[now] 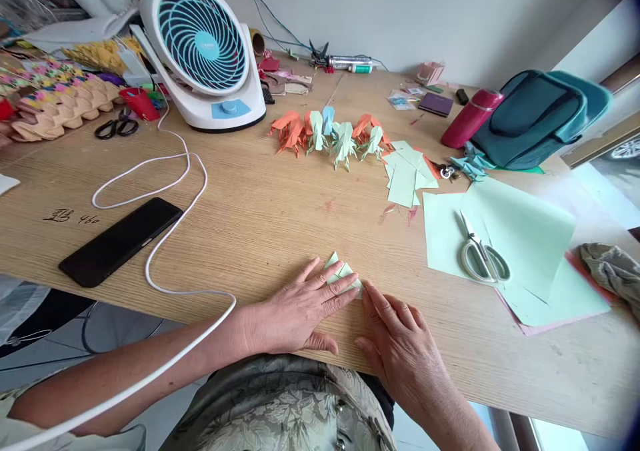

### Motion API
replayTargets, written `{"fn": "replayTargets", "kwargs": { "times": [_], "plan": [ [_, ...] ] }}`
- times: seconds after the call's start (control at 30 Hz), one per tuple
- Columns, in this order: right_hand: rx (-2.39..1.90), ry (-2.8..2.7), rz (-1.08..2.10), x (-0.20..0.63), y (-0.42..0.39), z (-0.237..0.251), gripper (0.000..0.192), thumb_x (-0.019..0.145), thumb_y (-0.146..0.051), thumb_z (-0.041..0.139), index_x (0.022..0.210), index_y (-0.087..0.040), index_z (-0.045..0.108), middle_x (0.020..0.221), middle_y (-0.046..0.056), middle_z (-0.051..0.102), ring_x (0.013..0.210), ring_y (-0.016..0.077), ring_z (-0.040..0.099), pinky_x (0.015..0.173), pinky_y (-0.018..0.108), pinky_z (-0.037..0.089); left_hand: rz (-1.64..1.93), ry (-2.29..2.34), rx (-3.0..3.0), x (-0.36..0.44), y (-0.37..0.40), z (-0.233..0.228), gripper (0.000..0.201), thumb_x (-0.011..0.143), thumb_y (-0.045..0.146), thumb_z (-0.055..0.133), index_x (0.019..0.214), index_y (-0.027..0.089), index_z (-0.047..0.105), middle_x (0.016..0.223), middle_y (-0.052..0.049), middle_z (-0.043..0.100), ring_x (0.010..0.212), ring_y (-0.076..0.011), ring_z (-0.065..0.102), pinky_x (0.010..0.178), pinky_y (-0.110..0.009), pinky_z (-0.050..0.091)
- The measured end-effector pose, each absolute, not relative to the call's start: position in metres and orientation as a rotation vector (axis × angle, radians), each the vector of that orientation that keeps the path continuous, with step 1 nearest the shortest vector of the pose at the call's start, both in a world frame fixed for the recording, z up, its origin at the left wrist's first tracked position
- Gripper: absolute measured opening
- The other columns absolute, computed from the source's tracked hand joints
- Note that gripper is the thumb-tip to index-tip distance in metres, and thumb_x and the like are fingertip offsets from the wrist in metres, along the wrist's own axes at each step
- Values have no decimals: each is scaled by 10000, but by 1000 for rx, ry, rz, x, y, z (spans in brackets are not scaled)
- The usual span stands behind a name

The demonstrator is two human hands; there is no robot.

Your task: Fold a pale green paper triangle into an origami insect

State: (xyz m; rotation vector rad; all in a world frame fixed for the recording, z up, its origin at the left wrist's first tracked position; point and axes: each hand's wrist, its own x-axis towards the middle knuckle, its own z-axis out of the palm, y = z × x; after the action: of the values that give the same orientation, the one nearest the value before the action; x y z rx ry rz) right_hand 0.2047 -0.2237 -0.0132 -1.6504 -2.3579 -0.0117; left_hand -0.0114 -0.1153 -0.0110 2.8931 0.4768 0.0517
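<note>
Fingers [334, 284] of the left hand [300, 311] spread flat, pressing down on the fold [341, 272]. Pale green paper, small, creased into pointed flaps, lying at the near table [260, 224] edge, well in front of the fan [203, 44]. Right hand [400, 344] palm-down, fingers loosely extended, fingertips touching the fold's right corner. Both forearms angled inward.

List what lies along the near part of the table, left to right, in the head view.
Black phone → white cable → left hand pressing the folded green paper → right hand → white-handled scissors on the green sheets → crumpled cloth.
</note>
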Motion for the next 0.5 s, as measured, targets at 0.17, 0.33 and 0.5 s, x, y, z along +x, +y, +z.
{"fn": "replayTargets", "kwargs": {
  "times": [0.17, 0.33, 0.5],
  "plan": [
    [-1644, -2350, -46, 203, -226, -15, 453, 964, -270, 501, 1386, -108, 530, 1482, 151, 481, 1161, 292, 514, 956, 437, 448, 76, 496, 2856, -13, -117, -14, 954, 858, 667, 535, 1579, 235, 82, 1633, -86, 201, 1521, -334, 7, 1210, -562, 72],
    [-1613, -2369, -145, 201, -229, -24, 549, 940, -243, 516, 1451, -59, 436, 1492, 160, 468, 1213, 292, 487, 992, 425, 442, 111, 466, 2859, -15, -117, -9, 936, 878, 646, 521, 1577, 233, 55, 1623, -85, 234, 1518, -333, 64, 1209, -542, 108],
    [-1666, -2337, -134, 200, -228, -34, 576, 885, -239, 574, 1439, -108, 483, 1511, 107, 462, 1188, 270, 518, 1000, 381, 457, 91, 445, 2873, -17, -117, -9, 906, 908, 656, 447, 1574, 234, 1, 1629, -80, 201, 1517, -327, 84, 1210, -525, 92]
  ]
}}
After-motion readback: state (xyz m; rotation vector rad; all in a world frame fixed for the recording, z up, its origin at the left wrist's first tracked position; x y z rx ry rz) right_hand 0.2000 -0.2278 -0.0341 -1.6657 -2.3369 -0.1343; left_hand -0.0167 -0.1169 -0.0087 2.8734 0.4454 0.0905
